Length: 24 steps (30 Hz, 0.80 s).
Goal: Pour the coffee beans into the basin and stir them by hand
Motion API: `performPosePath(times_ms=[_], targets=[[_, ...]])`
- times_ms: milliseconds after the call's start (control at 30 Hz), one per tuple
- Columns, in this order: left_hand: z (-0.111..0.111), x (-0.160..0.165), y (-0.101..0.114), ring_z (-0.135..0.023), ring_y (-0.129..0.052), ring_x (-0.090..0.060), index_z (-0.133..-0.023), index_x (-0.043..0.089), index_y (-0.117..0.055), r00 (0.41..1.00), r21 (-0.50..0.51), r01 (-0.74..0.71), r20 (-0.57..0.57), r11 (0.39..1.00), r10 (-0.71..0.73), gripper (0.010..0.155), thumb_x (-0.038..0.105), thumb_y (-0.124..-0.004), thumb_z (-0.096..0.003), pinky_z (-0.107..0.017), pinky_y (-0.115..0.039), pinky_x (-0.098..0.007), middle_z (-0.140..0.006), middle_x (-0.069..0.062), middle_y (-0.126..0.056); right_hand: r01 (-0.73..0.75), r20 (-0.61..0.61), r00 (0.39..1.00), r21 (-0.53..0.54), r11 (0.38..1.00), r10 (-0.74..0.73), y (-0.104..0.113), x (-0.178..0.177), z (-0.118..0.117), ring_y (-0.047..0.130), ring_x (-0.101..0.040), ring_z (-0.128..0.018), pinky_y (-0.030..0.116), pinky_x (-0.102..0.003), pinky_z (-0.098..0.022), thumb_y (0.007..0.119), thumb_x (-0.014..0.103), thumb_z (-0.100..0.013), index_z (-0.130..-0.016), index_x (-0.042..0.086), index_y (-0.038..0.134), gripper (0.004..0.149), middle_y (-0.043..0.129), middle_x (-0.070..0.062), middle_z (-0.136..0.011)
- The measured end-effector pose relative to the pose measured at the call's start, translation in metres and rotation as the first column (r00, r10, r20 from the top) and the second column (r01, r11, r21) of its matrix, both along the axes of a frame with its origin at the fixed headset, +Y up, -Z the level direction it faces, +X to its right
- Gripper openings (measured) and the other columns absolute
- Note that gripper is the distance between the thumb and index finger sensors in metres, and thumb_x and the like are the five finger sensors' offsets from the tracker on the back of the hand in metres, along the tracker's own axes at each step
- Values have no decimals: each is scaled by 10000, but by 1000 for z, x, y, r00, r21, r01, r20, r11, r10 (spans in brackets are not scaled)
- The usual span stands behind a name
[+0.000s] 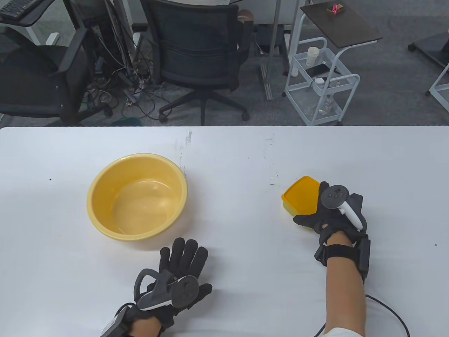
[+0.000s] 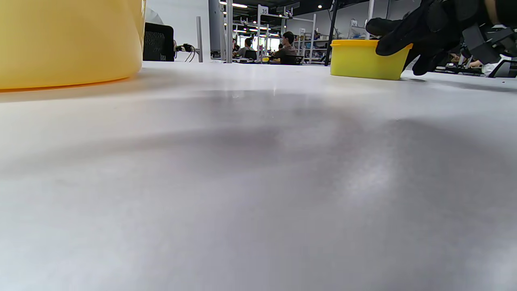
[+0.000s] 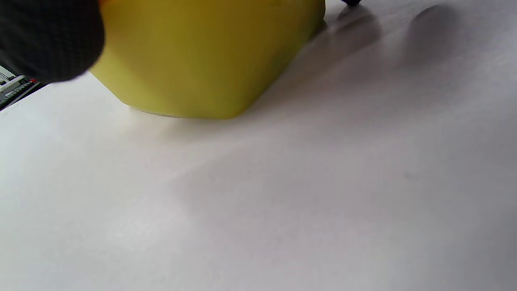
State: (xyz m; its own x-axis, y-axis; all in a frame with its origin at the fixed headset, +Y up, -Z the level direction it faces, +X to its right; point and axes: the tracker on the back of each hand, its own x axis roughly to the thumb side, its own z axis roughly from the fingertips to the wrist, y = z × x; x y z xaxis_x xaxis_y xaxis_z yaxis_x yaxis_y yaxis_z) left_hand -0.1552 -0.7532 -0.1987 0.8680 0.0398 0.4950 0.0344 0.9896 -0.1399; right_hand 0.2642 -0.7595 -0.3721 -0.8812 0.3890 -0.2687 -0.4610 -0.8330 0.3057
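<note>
With our right hand [image 1: 331,214] wrapped round the lidded yellow box [image 1: 301,196] and left hand [image 1: 179,273] flat on the desk [image 1: 231,158], we expect smooth, slippery plastic: grip the side walls.

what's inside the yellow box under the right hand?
Cannot tell. An orange lid covers the yellow box, and the right hand rests over it. No beans visible; the basin looks empty.

Overhead camera looked down toward 12 o'clock; both wrist cameras skimmed the desk [image 1: 238,154], sharing the yellow container [image 2: 365,60] nearby.
</note>
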Motion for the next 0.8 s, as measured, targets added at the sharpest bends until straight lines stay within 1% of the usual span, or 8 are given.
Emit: performPosePath(times_ms=[133, 267, 333, 433, 500, 567, 700, 800], targets=[[-2, -2, -1, -1112, -252, -559, -1124, 193, -157, 1000, -17, -4, -8, 1000, 4, 870, 683, -517, -501, -751, -280, -690, -1193, -229, -181, 26, 3, 1000, 153, 988, -27, 1, -1, 4, 474, -681, -878, 362, -753, -644, 878, 628, -313, -950, 311, -80, 1193, -70, -282, -999], [-4, -5, 1, -1107, -262, -570, -1123, 191, -154, 999, -19, -30, -25, 999, 30, 875, 685, -518, -501, -751, -285, -689, -1193, -231, -180, 96, -187, 981, 246, 964, -50, 19, -24, 25, 493, -682, -876, 383, -752, -639, 876, 628, -315, -960, 295, -69, 1192, -58, -306, -986], [-5, -5, 2, -1101, -268, -585, -1124, 188, -148, 999, -26, -46, -26, 999, 45, 878, 687, -516, -503, -752, -289, -691, -1194, -234, -180, 124, -325, 944, 226, 966, -45, 33, -44, 41, 497, -673, -886, 382, -750, -642, 869, 634, -316, -955, 292, -80, 1194, -55, -306, -989], [-4, -5, 0, -1101, -273, -584, -1121, 176, -143, 998, -56, -65, -12, 996, 65, 891, 692, -520, -501, -750, -292, -690, -1192, -238, -186, 115, -497, 868, 174, 978, -14, 47, -81, 78, 506, -662, -896, 380, -749, -645, 860, 648, -318, -953, 292, -90, 1196, -46, -306, -998], [-5, -4, 0, -1102, -283, -580, -1119, 173, -145, 997, -67, -75, -8, 995, 75, 890, 691, -520, -501, -750, -299, -690, -1192, -240, -194, 93, -556, 830, 219, 971, 46, 49, -103, 103, 525, -655, -896, 392, -747, -643, 852, 656, -329, -972, 293, -61, 1174, -25, -306, -1006], [-6, -6, -1, -1103, -283, -579, -1119, 174, -142, 997, -76, -74, -15, 994, 73, 889, 690, -519, -502, -751, -295, -688, -1192, -238, -192, 76, -581, 808, 265, 961, 97, 45, -120, 121, 558, -645, -891, 416, -742, -639, 841, 674, -320, -979, 284, -51, 1175, 6, -312, -1013], [-8, -9, -4, -1105, -288, -574, -1123, 174, -163, 995, -137, -99, -8, 986, 99, 894, 692, -535, -497, -749, -294, -690, -1193, -241, -212, 114, -630, 776, 203, 973, 41, 33, -147, 148, 555, -652, -886, 414, -744, -637, 848, 668, -317, -983, 286, -23, 1161, 9, -314, -1013], [-8, -5, -9, -1101, -293, -571, -1116, 165, -162, 994, -201, -103, 16, 974, 108, 886, 674, -547, -502, -750, -297, -681, -1185, -249, -210, 122, -647, 761, 202, 972, 39, 26, -160, 157, 557, -650, -885, 417, -743, -636, 848, 667, -316, -992, 294, -12, 1156, 10, -314, -1012]])
